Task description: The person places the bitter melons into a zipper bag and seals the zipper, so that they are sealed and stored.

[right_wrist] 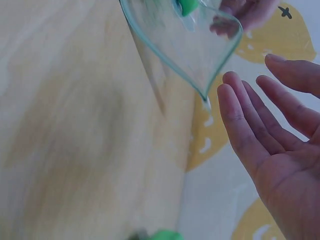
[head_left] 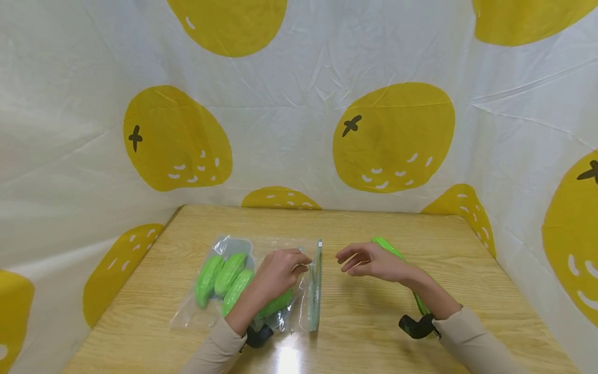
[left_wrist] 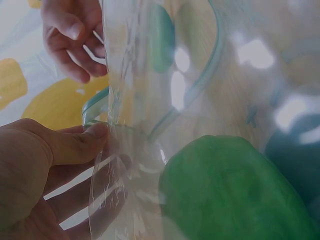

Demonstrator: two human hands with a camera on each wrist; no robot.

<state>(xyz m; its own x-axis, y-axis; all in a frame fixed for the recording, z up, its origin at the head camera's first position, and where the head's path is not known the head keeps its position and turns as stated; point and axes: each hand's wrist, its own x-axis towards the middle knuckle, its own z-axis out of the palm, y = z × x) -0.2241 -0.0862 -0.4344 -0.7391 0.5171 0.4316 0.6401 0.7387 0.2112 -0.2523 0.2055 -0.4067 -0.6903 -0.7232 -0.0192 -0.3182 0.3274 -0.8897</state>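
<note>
A clear zip bag (head_left: 301, 306) with a teal zip edge lies on the table, several green, bumpy, gourd-like pieces (head_left: 209, 280) inside it. My left hand (head_left: 279, 270) pinches the film by the bag's mouth between thumb and fingers; the left wrist view has the thumb (left_wrist: 95, 131) right at the teal strip. In the right wrist view the mouth (right_wrist: 165, 62) gapes in a pointed loop. My right hand (head_left: 374, 261) hovers to the right of the mouth, fingers loosely bent, holding nothing. Beneath my right forearm lies a long bright green piece (head_left: 385, 245), partly hidden by the arm.
The wooden table (head_left: 374, 327) carries the bag left of centre. A white sheet (head_left: 289, 145) printed with yellow fruit hangs behind the table and along both sides. Black wrist cameras (head_left: 416, 327) sit under both wrists.
</note>
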